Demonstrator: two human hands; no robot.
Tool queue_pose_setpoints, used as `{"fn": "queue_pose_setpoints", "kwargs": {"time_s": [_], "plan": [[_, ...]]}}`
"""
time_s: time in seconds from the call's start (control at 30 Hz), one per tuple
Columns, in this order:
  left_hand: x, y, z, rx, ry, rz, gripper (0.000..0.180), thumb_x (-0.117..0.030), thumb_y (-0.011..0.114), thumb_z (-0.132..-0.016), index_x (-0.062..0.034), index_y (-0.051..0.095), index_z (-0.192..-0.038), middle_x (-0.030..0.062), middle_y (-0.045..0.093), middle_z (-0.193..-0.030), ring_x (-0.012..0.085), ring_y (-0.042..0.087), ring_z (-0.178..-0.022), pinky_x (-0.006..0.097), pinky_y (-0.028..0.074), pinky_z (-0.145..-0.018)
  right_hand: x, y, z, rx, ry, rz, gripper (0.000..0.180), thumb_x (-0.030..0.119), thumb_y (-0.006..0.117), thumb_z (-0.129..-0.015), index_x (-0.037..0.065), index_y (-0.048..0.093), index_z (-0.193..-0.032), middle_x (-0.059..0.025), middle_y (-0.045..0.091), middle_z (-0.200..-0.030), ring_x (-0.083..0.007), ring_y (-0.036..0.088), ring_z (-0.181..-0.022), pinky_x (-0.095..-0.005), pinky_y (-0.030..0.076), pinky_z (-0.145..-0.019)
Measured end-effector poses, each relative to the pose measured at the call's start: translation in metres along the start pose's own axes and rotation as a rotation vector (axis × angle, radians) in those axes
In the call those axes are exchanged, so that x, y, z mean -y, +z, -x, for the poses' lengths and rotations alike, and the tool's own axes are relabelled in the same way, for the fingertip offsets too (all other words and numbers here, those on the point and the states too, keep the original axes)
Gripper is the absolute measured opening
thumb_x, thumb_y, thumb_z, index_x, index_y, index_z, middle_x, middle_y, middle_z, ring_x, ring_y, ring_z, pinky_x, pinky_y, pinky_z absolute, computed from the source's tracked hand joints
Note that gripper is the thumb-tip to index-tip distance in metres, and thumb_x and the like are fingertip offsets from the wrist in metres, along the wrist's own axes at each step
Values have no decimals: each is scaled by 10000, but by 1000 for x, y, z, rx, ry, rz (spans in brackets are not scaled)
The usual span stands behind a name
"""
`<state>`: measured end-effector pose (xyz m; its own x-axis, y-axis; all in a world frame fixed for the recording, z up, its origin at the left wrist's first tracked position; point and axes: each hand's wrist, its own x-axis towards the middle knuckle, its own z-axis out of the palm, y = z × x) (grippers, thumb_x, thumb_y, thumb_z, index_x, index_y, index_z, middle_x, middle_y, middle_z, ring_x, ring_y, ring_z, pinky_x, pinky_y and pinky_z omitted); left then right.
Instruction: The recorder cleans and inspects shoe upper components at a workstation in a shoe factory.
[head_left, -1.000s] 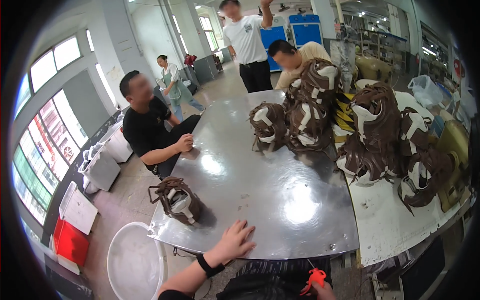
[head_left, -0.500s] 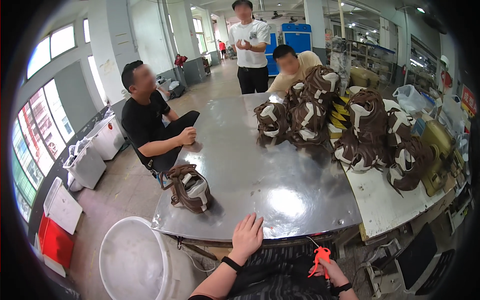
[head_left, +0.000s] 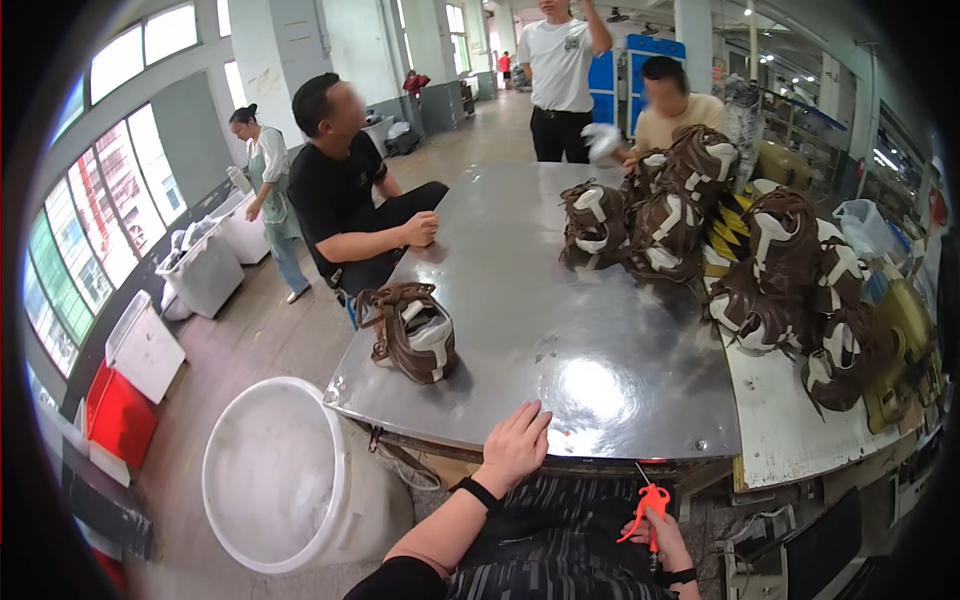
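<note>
My left hand [head_left: 516, 440] lies flat on the near edge of the metal-topped table [head_left: 500, 240], fingers stretched out and holding nothing. Low at the right, just off the table's edge, my right hand [head_left: 664, 534] grips an orange-red air blow gun [head_left: 652, 502], its thin nozzle pointing up toward the table. Ahead and left of my left hand stands a brown and white shoe [head_left: 418, 345] with loose brown laces. Several similar shoes [head_left: 668, 225] are heaped at the table's far right side.
A white side table [head_left: 775, 405] at the right bears more shoes [head_left: 787, 240]. At the lower left stands a large white tub [head_left: 270, 470]. One person [head_left: 350, 190] sits by the table's left side; another [head_left: 675, 105] is behind the heap, and one [head_left: 562, 70] stands beyond.
My view has swung left, and a person in an apron now shows by the bins. The standing person has raised an arm. My hands keep the same pose.
</note>
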<state>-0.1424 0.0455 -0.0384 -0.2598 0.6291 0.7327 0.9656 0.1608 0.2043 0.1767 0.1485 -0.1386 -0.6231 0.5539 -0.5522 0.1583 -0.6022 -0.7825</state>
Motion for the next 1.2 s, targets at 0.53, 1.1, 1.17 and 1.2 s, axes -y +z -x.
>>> {"fn": "queue_pose_setpoints", "kwargs": {"time_s": [0.53,1.1,1.17,1.2], "plan": [[11,-38,-27,237,-494,547,258,-111,589,-831,-18,595,-1071,166,610,-1025,312,595,-937,355,473,-801,-10,-11,-1,23,-92,-84,385,351,480,-934,-13,530,-1050,-172,661,-826,-269,677,-740,-292,543,-571],[122,-86,-105,482,-364,-567,419,-393,706,-724,-32,624,-922,111,629,-855,298,598,-839,388,448,-719,-9,-5,5,-33,-112,-51,355,338,460,-943,-1,531,-1019,-144,661,-787,-245,674,-720,-268,532,-558],[125,-86,-99,315,-351,-468,355,-357,714,-707,-68,632,-898,85,632,-892,266,600,-869,379,420,-758,-10,-5,7,-32,-102,-70,350,334,462,-943,-1,531,-1018,-142,660,-786,-244,674,-720,-267,532,-559],[132,-86,-92,250,-362,-422,340,-321,725,-691,-101,641,-936,54,626,-915,249,591,-886,379,383,-782,-8,-4,6,-18,-105,-85,346,331,464,-944,0,530,-1017,-140,659,-786,-243,674,-721,-266,531,-560]]}}
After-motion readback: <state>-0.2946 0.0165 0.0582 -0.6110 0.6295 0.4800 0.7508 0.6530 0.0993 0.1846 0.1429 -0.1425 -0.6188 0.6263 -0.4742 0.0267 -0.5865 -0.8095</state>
